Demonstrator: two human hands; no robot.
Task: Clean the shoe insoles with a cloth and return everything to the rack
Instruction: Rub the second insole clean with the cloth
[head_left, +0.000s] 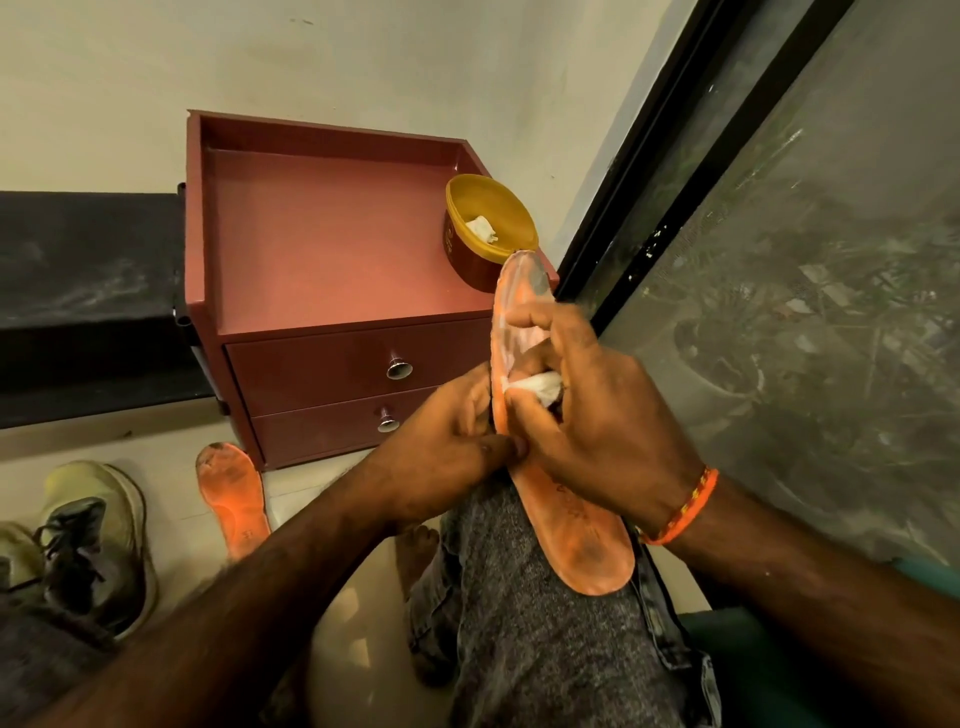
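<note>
— Two hands work: our left hand (457, 441) grips the insole (566, 499) on our knee.
— Our right hand (587, 410) pinches the cloth (540, 387) against it; another insole (231, 501) lies far left.

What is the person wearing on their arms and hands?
Both arms are bare, with no sleeves and no gloves. The right hand has an orange braided thread band with small yellow and red marks tied round its wrist. The left hand and its wrist wear nothing at all.
</note>
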